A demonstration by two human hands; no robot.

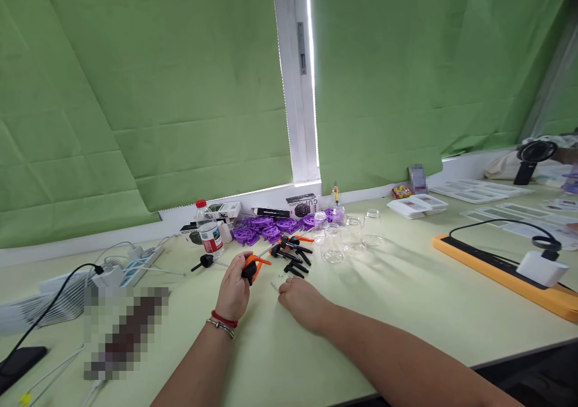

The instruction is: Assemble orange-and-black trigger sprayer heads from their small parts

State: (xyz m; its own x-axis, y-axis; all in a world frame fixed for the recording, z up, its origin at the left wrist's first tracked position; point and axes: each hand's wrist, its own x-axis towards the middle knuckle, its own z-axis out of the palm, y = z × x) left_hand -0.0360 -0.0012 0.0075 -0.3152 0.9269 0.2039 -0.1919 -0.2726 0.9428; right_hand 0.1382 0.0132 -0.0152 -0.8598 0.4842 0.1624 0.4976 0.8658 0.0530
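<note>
Pump head (251, 267), black with an orange trigger, sits clenched in my left hand (235, 289) near the worktop's far edge; my right hand (301, 298) rests empty beside it. I'd grip firmly.

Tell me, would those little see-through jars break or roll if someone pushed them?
The clear jars look like thin glass, so they are probably fragile. They stand upright on the table and seem empty, so likely light and easy to tip. Their round sides suggest one would roll once knocked over.
</note>
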